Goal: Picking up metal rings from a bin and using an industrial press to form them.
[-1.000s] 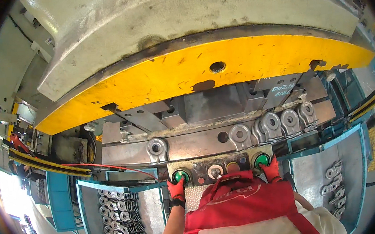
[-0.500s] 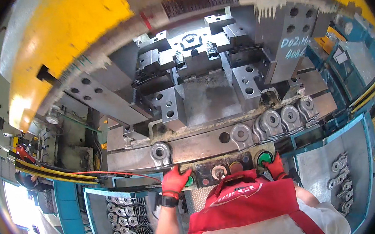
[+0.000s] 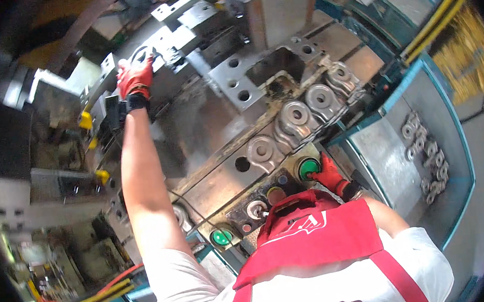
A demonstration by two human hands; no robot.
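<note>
My left hand [image 3: 135,78], in a red glove, reaches far forward into the press tooling. Its fingers are closed on the near edge of a ring-shaped metal part [image 3: 142,52] lying in the die [image 3: 178,41]; the fingertips are partly hidden. My right hand [image 3: 330,176], also gloved in red, rests beside the right green button [image 3: 309,168]. Its thumb touches the button and another finger stretches out along the rim. The left green button [image 3: 222,237] has no hand on it. Between the buttons runs a dark control panel [image 3: 246,214].
Several formed metal eyelet parts [image 3: 296,114] line the press ledge [image 3: 207,184] at right. Another eyelet part [image 3: 181,218] shows partly behind my left arm. A blue-edged bin [image 3: 455,149] with more parts stands at right. Steel die blocks [image 3: 236,82] flank the work area.
My left hand has left the left green button and gone forward to the part in the die. My right hand stays at its button. The view has turned and tilted.
</note>
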